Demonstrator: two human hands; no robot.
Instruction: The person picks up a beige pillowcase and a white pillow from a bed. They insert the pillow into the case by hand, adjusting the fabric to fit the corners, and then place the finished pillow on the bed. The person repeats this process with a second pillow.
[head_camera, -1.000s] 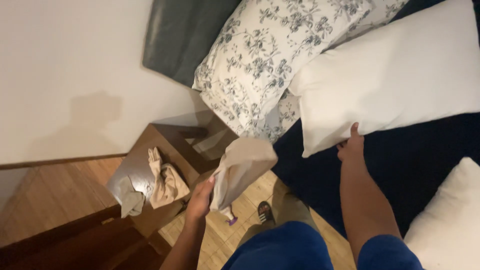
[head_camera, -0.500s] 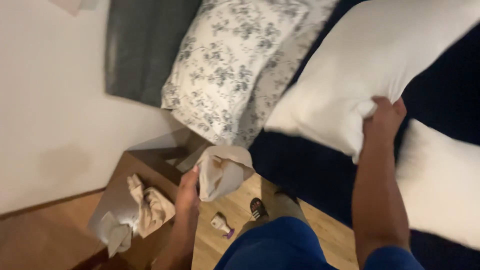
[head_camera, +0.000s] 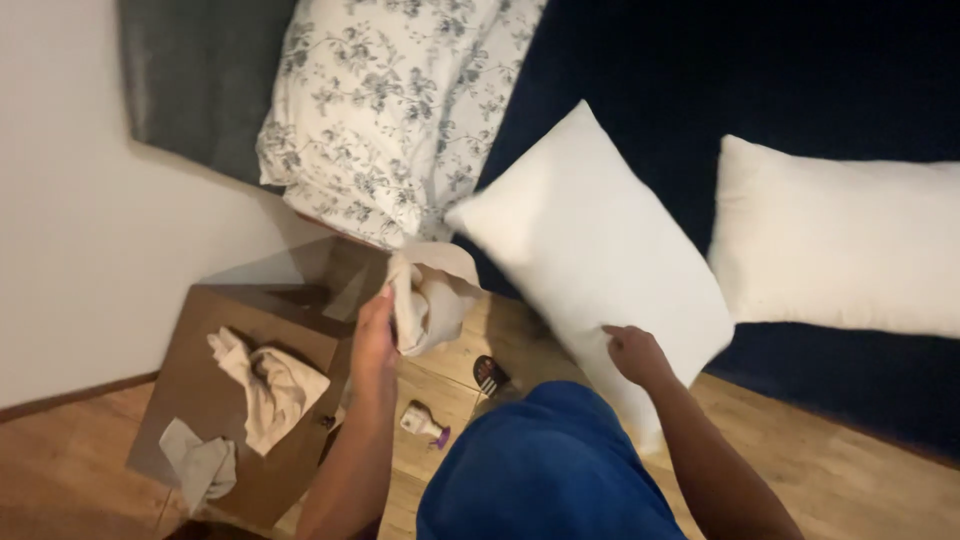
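Bed-making, pillow stage. The right hand (head_camera: 635, 355) grips the lower edge of a plain white pillow (head_camera: 590, 250), fingers curled into the fabric, so that the pillow hangs tilted over the edge of the dark blue bed (head_camera: 800, 60). The left hand (head_camera: 375, 335) holds a bunched beige cloth (head_camera: 425, 295), fingers closed around its folds, above the wooden floor (head_camera: 850, 460). At 11 o'clock from the held pillow lies a floral pillow (head_camera: 380, 100); at 3 o'clock, a second white pillow (head_camera: 840, 245) rests flat on the bed. A brown bedside bench (head_camera: 190, 380) at 9 o'clock carries crumpled cloths (head_camera: 270, 385). Judged step: carrying pillow and cloth together. The next move likely calls for a firm hold on both.
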